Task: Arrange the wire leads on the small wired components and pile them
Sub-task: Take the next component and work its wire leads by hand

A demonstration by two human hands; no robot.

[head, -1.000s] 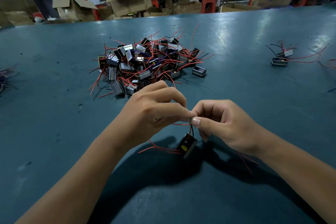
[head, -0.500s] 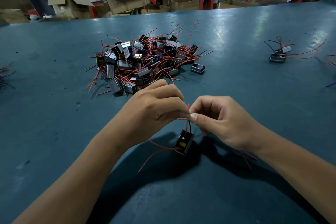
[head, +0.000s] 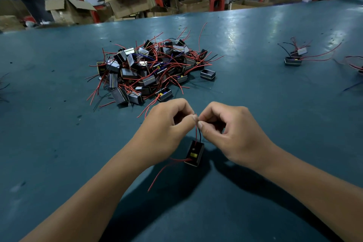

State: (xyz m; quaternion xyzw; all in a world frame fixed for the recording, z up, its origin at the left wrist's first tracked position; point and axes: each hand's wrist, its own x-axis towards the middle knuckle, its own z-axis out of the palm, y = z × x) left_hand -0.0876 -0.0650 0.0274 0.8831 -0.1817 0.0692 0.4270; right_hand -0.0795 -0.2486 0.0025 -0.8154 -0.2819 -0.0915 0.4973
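While thumb and forefinger of the left hand [head: 167,125] and right hand [head: 227,129] meet tip to tip, pinching the thin red and black wire leads [head: 198,134], the small black box-shaped component [head: 194,153] dangles from them above the near middle of the dark teal worktop [head: 255,92]. Farther toward the far edge lies a tangled heap of similar wired components [head: 149,70]; two more wired components [head: 294,58] sit near the right edge.

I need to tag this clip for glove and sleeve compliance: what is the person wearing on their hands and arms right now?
Nothing that the head view shows. The left hand and right hand are bare: no gloves, rings or finger cots. Both forearms are uncovered to the frame edge, with no sleeve, watch, wristband or grounding strap in view. The fingernails are short and unpainted.
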